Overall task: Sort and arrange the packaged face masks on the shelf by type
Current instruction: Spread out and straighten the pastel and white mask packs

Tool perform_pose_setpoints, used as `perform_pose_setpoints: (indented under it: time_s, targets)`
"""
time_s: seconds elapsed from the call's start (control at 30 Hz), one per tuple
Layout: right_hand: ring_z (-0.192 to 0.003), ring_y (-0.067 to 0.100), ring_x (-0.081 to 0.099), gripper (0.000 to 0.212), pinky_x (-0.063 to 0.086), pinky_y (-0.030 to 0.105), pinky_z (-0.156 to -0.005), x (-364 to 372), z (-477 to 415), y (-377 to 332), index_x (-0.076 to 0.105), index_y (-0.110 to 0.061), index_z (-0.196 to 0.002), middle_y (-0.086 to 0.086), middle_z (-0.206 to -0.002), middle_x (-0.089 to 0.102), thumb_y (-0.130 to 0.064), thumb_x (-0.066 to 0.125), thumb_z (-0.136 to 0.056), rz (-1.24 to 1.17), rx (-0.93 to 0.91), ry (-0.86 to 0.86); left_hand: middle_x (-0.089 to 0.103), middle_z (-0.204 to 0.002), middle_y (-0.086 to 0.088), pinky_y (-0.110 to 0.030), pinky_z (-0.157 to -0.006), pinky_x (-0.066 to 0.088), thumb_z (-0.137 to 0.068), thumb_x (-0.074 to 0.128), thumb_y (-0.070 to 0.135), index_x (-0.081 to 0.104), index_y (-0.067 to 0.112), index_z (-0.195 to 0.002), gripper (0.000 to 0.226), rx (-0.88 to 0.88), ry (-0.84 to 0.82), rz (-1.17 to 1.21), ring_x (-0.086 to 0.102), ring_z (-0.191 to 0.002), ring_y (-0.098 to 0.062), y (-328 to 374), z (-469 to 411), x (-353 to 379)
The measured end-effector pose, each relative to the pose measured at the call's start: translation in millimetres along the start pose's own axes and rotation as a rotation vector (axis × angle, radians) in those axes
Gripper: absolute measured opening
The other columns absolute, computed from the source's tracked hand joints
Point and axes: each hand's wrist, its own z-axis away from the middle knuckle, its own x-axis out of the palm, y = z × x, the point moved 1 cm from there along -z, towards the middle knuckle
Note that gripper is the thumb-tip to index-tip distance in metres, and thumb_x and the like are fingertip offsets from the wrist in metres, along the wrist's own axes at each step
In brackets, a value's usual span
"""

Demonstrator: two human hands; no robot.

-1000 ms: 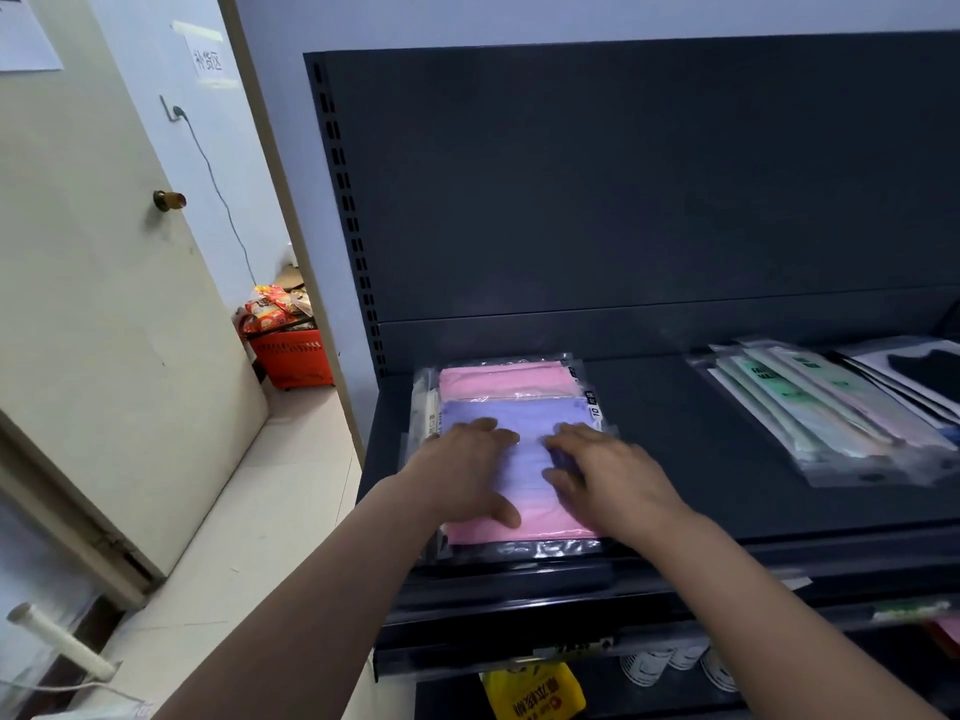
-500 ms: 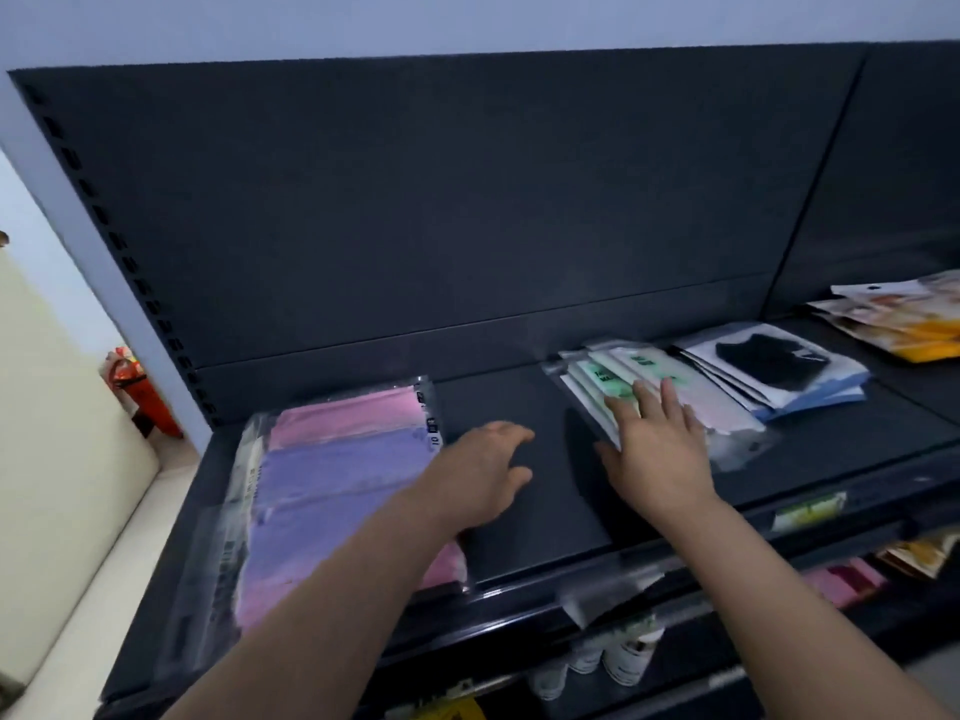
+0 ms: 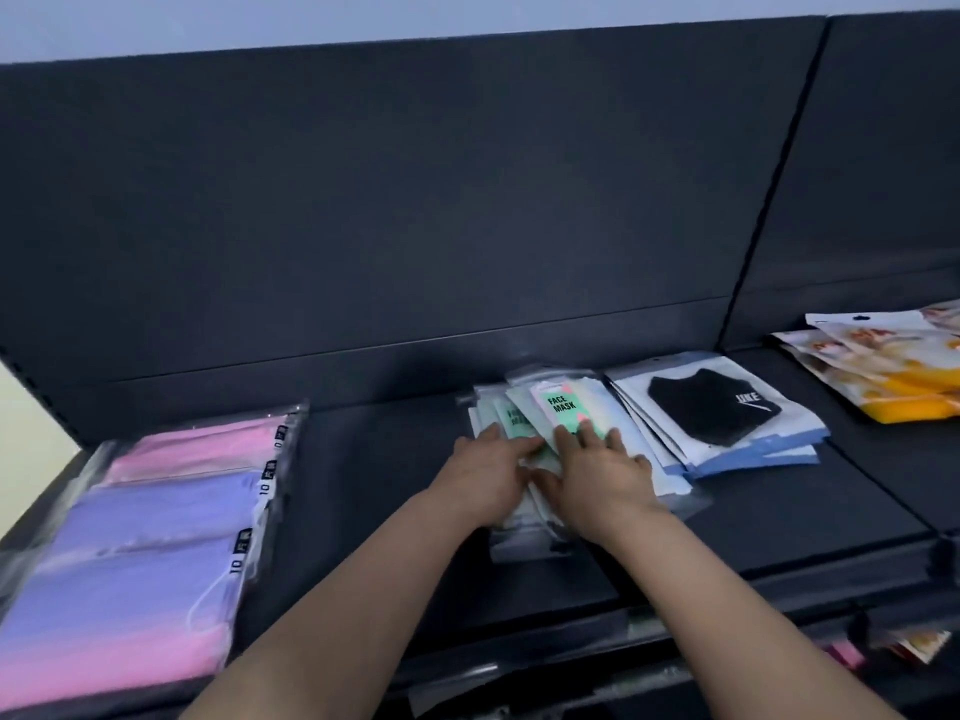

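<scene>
- Nearest, at the left front of the shelf (image 3: 374,485), lies the stack of pink and purple mask packs (image 3: 156,537), flat in clear wrap. Both forearms now pass to its right; one second ago both palms lay on top of it.
- The left grip (image 3: 485,475) has crossed the bare strip of shelf where it hovered half a second ago. It now rests on the left edge of the green face mask packs (image 3: 563,407), fingers fairly straight and laid over the packs, not curled round them.
- The right grip (image 3: 602,478) stays on the same packs as half a second ago. It lies wide and flat, fingers spread across the top pack just below its "FACE MASK" label. Whether its thumb tucks under a pack I cannot tell.
- The green packs lie fanned and slightly askew in the middle of the shelf. They sit under both grips and reach beyond the fingertips toward the back.
- Just right of them, overlapping their edge, is a pile of black mask packs (image 3: 711,407) on white and blue cards.
- Farther right, apart on the next shelf section, sit orange packs (image 3: 893,371).
- Behind everything stands the dark back panel (image 3: 415,226).
</scene>
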Motion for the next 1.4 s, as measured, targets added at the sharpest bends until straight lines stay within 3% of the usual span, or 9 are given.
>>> perform_pose_setpoints:
  time_s: [0.27, 0.4, 0.5, 0.6, 0.73, 1.0, 1.13, 1.33, 1.4]
  targets:
    - [-0.138, 0.029, 0.029, 0.054, 0.035, 0.044, -0.106, -20.7, -15.3, 68.3, 0.033, -0.024, -0.141, 0.003, -0.154, 0.028, -0.048, 0.045, -0.093, -0.137, 0.036, 0.041, 0.031, -0.152, -0.009, -0.037, -0.112, 0.027, -0.099, 0.038, 0.025, 0.032, 0.042, -0.145, 0.049, 0.012, 0.007, 0.067, 0.035, -0.132, -0.035, 56.5, -28.5, 13.8]
    - [-0.123, 0.031, 0.049, 0.057, 0.043, 0.038, -0.094, -27.9, -14.0, 77.6, 0.03, -0.019, -0.143, 0.01, -0.146, 0.039, -0.044, 0.047, -0.095, -0.187, 0.062, 0.145, 0.043, -0.147, -0.006, -0.026, -0.109, 0.031, -0.098, 0.042, 0.015, 0.042, 0.026, -0.143, 0.047, 0.009, 0.173, 0.224, 0.04, -0.133, -0.022, 40.4, -23.3, 1.2]
    - [-0.104, 0.033, 0.058, 0.052, 0.044, 0.034, -0.072, -30.5, -14.6, 78.1, 0.027, -0.011, -0.142, 0.014, -0.119, 0.059, -0.023, 0.047, -0.096, -0.003, 0.046, 0.162, 0.048, -0.142, -0.005, -0.026, -0.103, 0.036, -0.098, 0.043, 0.012, 0.049, 0.02, -0.138, 0.042, -0.023, 0.305, 0.235, 0.048, -0.127, -0.021, 28.7, -17.1, -3.2]
    - [-0.097, 0.035, 0.061, 0.064, 0.038, 0.035, -0.067, -37.8, -15.0, 78.6, 0.023, -0.005, -0.145, 0.015, -0.105, 0.065, 0.007, 0.039, -0.084, 0.1, 0.002, 0.208, 0.053, -0.139, -0.001, -0.027, -0.102, 0.04, -0.096, 0.046, 0.01, 0.055, 0.019, -0.132, 0.038, 0.04, 0.365, 0.184, 0.05, -0.124, -0.018, 26.2, -14.8, -5.6]
    - [-0.089, 0.038, 0.061, 0.059, 0.044, 0.037, -0.07, -67.6, -5.8, 82.3, 0.039, -0.014, -0.141, 0.02, -0.094, 0.068, -0.001, 0.043, -0.084, -0.115, -0.015, 0.43, 0.056, -0.135, 0.007, -0.028, -0.102, 0.041, -0.094, 0.05, 0.01, 0.059, 0.023, -0.127, 0.037, 0.19, 0.393, 0.03, 0.046, -0.126, -0.015, 34.7, -19.9, -11.6]
    - [-0.087, 0.037, 0.059, 0.062, 0.045, 0.038, -0.071, -95.8, 15.3, 95.8, 0.044, -0.022, -0.14, 0.017, -0.095, 0.067, 0.0, 0.048, -0.082, -0.367, -0.09, 0.659, 0.009, -0.162, 0.006, -0.045, -0.12, 0.009, -0.089, 0.038, -0.004, 0.017, 0.028, -0.152, 0.074, 0.447, 0.092, -0.431, 0.002, -0.15, -0.017, 66.8, -50.2, -2.3]
    - [-0.081, 0.034, 0.062, 0.059, 0.047, 0.037, -0.067, -92.9, 17.1, 101.8, 0.05, -0.024, -0.136, 0.009, -0.1, 0.068, 0.0, 0.053, -0.082, -0.348, -0.205, 0.779, 0.028, -0.156, 0.0, -0.042, -0.119, 0.012, -0.097, 0.034, 0.009, 0.022, 0.029, -0.151, 0.059, 0.452, 0.063, -0.596, 0.025, -0.142, -0.024, 75.8, -54.8, -0.3]
    - [-0.079, 0.037, 0.062, 0.057, 0.036, 0.034, -0.061, -75.8, 1.3, 109.2, 0.049, -0.024, -0.134, 0.013, -0.097, 0.069, 0.003, 0.048, -0.083, -0.288, -0.176, 0.682, 0.063, -0.109, -0.006, -0.039, -0.103, 0.038, -0.09, 0.047, 0.019, 0.064, 0.022, -0.123, 0.038, 0.593, 0.319, -0.626, 0.056, -0.107, -0.031, 62.1, -47.7, -11.2]
    - [-0.076, 0.037, 0.062, 0.057, 0.032, 0.032, -0.059, -71.9, -1.1, 104.1, 0.049, -0.023, -0.134, 0.014, -0.094, 0.069, 0.004, 0.048, -0.084, -0.276, -0.176, 0.699, 0.061, -0.119, -0.002, -0.037, -0.099, 0.038, -0.09, 0.048, 0.013, 0.058, 0.025, -0.13, 0.043, 0.513, 0.318, -0.609, 0.053, -0.112, -0.028, 54.1, -40.5, -13.3]
